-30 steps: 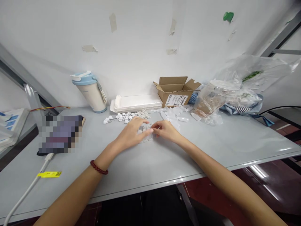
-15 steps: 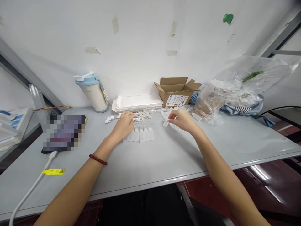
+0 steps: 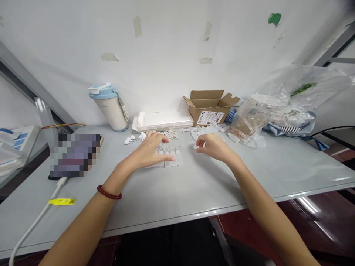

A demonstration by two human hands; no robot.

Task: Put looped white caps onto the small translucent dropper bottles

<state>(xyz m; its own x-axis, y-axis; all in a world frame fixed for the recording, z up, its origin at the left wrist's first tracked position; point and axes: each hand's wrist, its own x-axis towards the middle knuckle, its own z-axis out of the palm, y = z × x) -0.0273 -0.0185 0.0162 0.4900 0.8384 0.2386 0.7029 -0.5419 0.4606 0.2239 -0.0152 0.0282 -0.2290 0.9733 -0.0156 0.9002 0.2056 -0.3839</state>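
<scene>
My left hand [image 3: 149, 149], palm down with thumb and fingers spread apart, is over a row of small translucent plastic vials [image 3: 179, 157] with thin white tips. It covers the left part of the row, and the thumb may be touching the vials. To the right, my right hand [image 3: 212, 147] has its fingertips pinched together on a small translucent vial [image 3: 195, 145], mostly hidden by the fingers. Behind it lies a pile of loose translucent vials [image 3: 208, 129]. Small white caps [image 3: 129, 140] and a heap of thin white tips [image 3: 172, 133] lie beyond my left hand.
Against the wall stand a blue-lidded tumbler [image 3: 109, 109], a stack of white trays [image 3: 166, 119] and an open cardboard box [image 3: 209, 107]. Plastic bags [image 3: 255, 114] fill the right back. A phone [image 3: 76, 155] with a white cable [image 3: 36, 223] lies at left.
My right hand left the row for the loose vials on the right and now pinches one. My left hand went back towards the caps, then returned over the row with its fingers spread.
</scene>
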